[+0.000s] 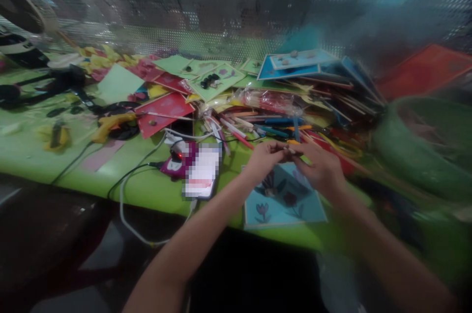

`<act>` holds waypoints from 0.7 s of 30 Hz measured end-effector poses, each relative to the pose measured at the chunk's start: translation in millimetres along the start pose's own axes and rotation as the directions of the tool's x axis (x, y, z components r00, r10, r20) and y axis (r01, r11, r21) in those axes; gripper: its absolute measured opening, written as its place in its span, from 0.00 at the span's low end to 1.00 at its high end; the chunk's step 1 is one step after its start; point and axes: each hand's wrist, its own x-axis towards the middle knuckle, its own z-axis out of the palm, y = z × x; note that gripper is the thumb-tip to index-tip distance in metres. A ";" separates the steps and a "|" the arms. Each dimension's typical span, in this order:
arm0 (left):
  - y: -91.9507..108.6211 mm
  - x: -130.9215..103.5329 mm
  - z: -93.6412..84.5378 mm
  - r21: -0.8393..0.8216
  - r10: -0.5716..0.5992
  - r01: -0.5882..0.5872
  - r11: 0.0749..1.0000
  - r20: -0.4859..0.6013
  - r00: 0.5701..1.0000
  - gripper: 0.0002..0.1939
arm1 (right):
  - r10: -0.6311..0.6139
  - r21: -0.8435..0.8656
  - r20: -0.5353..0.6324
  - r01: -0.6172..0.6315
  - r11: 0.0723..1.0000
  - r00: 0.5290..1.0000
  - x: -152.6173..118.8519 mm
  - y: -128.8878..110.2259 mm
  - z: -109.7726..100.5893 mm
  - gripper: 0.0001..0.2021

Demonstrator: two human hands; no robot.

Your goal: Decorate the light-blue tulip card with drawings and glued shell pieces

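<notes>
Left hand (pixel 266 159) and right hand (pixel 321 168), grips closed, pinch a small pale piece (pixel 292 151) above a flowered blue card (pixel 275 214)
Pens (pixel 236 130) crowd beyond; phone (pixel 202 172) lies left, green basin (pixel 431 155) right

Green table (pixel 147 195); light-blue card (pixel 309 212), dark purplish flower drawings; red card (pixel 165 115); orange-yellow glue gun (pixel 112 125); silvery-grey dotted mesh (pixel 236 13).

Dim scene, bright glare upper right, motion-smeared edges, soft shadows beneath the hands (pixel 289 158).
</notes>
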 end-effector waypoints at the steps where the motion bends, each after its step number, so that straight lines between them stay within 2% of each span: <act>1: 0.0 0.0 -0.1 0.003 -0.009 0.009 1.000 -0.001 1.000 0.22 | -0.001 0.005 0.003 0.001 1.000 1.000 0.7 -0.3 -0.6 0.12; 7: -1.7 1.7 -1.5 -0.013 0.014 -0.015 1.000 -0.082 0.997 0.20 | -0.017 -0.024 0.017 0.018 1.000 1.000 7.3 -3.1 -0.1 0.14; 15: 5.0 4.9 -8.4 -0.100 0.047 -0.063 0.993 -0.158 0.986 0.21 | -0.083 -0.055 0.078 0.088 0.995 0.993 27.2 2.3 13.2 0.11; 21: 5.9 6.3 -8.9 -0.107 0.072 -0.089 0.990 -0.155 0.985 0.22 | -0.114 -0.002 -0.001 0.114 0.994 0.994 27.1 5.5 16.9 0.09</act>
